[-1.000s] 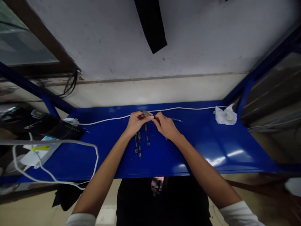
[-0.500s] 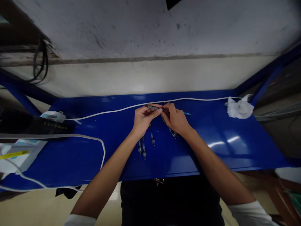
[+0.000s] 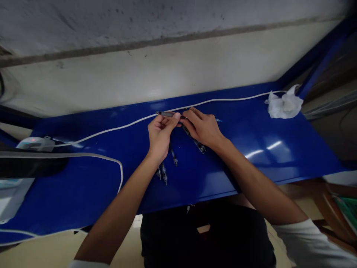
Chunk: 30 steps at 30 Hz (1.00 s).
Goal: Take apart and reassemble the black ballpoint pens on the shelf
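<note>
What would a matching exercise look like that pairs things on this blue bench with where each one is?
Things:
1. left hand
2. crumpled white bundle
3. white computer mouse
4. slim pens

Places or states:
A. on the blue bench, below the hands
B. at the bench's left end
C. at the bench's right end
D. pinching a dark pen

Pairs: 1-D, 2-C, 3-B, 4-A

This looks like a plain workshop or assembly area. A blue painted steel workbench on a blue steel frame stands against a scuffed white plaster wall. A white cable runs along its far side toward a computer mouse at left. Dark pens lie near the middle, and a crumpled white plastic bag sits at right.
</note>
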Motion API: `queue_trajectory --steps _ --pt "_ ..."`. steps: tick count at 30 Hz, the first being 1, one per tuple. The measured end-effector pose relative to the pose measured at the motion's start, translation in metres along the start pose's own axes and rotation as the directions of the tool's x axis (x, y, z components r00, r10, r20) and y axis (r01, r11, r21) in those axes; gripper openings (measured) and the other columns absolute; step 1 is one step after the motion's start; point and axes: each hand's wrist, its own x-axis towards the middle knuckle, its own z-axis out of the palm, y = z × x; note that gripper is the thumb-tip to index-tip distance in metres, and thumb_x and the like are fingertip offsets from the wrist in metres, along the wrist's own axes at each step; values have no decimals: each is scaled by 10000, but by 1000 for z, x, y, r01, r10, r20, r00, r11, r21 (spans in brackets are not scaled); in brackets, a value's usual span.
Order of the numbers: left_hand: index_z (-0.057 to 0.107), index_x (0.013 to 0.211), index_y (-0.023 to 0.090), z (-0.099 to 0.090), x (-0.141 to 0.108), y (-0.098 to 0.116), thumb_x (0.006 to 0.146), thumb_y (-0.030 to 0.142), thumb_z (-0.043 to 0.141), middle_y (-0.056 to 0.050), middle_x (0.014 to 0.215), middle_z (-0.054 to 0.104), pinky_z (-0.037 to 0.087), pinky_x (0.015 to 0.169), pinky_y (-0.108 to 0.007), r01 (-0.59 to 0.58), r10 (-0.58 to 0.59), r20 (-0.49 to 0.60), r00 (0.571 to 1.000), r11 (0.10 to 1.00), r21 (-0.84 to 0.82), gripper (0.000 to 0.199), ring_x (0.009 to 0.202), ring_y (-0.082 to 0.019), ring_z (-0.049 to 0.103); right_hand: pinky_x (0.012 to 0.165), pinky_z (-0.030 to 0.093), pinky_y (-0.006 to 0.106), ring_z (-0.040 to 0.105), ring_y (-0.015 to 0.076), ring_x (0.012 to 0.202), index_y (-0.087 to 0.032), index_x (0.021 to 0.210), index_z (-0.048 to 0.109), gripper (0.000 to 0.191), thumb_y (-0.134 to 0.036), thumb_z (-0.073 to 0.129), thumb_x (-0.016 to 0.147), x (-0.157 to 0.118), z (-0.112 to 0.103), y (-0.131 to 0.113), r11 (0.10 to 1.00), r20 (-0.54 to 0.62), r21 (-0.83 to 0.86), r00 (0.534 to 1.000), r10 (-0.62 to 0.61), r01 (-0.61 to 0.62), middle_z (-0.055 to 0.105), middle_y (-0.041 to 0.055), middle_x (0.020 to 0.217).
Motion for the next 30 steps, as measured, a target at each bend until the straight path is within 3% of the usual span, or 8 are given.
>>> queue_trajectory --steps 10,15,22,30 --pt "863 992 252 -15 14 12 792 496 1001 -40 968 835 660 843 -330 -96 80 116 990 985 142 344 824 -176 768 668 454 276 729 160 865 -217 1236 666 318 -450 451 1204 2 4 -7 997 -85 68 996 39 -34 791 70 1113" --pt "873 1016 256 -19 14 14 834 467 979 -44 964 825 652 860 -343 -48 31 160 987 994 101 298 816 -176 775 660 453 284 718 166 801 -198 1258 604 249 -387 459 1186 -2 13 -9 994 -136 103 990 32 -18 781 66 1019" --pt "878 1026 245 -21 10 17 838 436 980 -44 978 819 630 863 -311 -70 54 163 985 993 93 286 842 -167 756 611 415 287 676 157 756 -207 1158 646 235 -357 467 1184 -2 8 -8 998 -123 50 992 -27 33 747 64 984" --pt "872 991 273 -8 8 8 827 488 973 -35 1007 823 629 847 -339 -117 111 125 986 992 46 289 909 -203 761 726 530 313 734 206 884 -215 1258 711 307 -395 475 1181 -2 1 0 998 -148 33 988 -40 46 778 101 1073"
